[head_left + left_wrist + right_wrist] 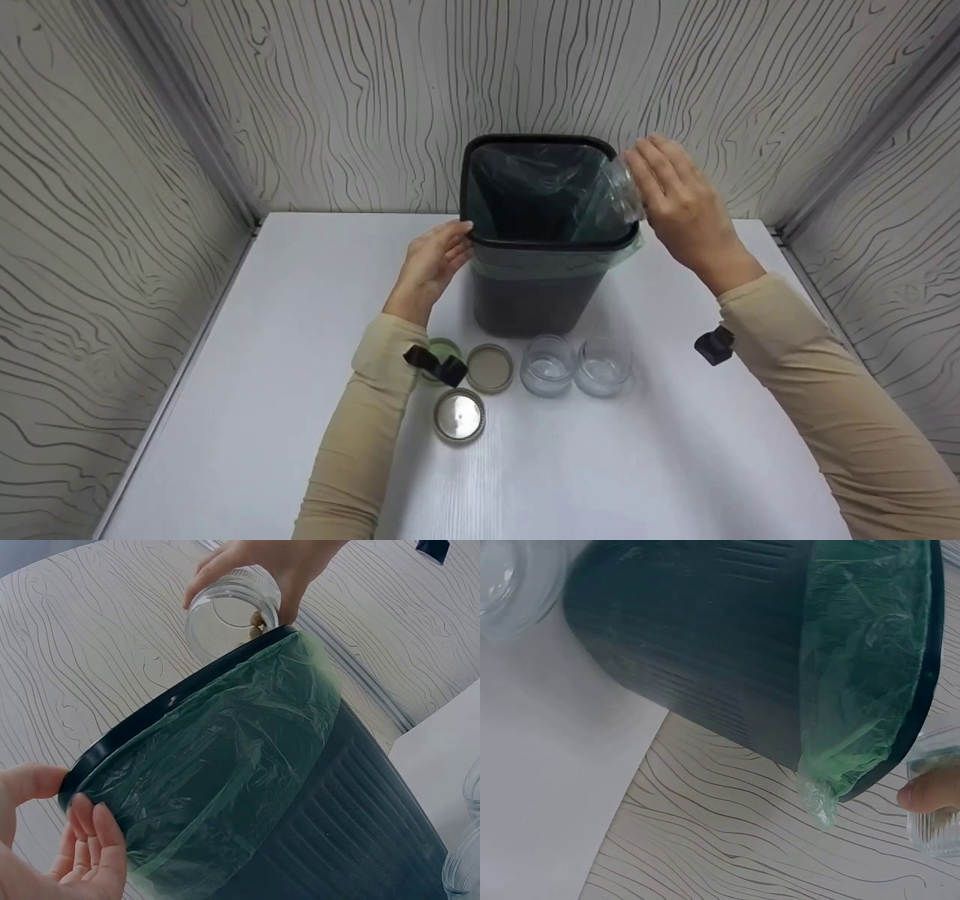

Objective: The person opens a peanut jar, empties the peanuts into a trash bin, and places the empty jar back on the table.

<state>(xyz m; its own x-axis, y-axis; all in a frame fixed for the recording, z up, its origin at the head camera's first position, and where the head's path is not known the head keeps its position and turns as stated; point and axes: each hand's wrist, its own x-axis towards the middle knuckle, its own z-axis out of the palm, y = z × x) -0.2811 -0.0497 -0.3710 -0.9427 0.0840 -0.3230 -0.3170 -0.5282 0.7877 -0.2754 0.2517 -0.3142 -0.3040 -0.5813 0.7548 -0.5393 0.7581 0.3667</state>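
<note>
My left hand [433, 264] pinches the near left corner of a black trash bin [536, 304] between thumb and fingers. A thin green bag [225, 757] lines the bin and folds over its rim. In my right hand [686, 210] is a clear glass jar [622, 191], gripped round its side and tipped over the bin's right rim. The left wrist view shows the jar's mouth turned toward the bin, with small brown lumps [256, 624] inside the glass. Only the thumb [930, 791] of that hand shows in the right wrist view.
Two clear glass jars [547, 367] stand side by side before the bin. Left of them lie a beige lid [490, 368], a silver-faced lid [459, 416] and a green lid [444, 349] partly behind the left wrist camera. Patterned walls [360, 97] enclose the white table [300, 315].
</note>
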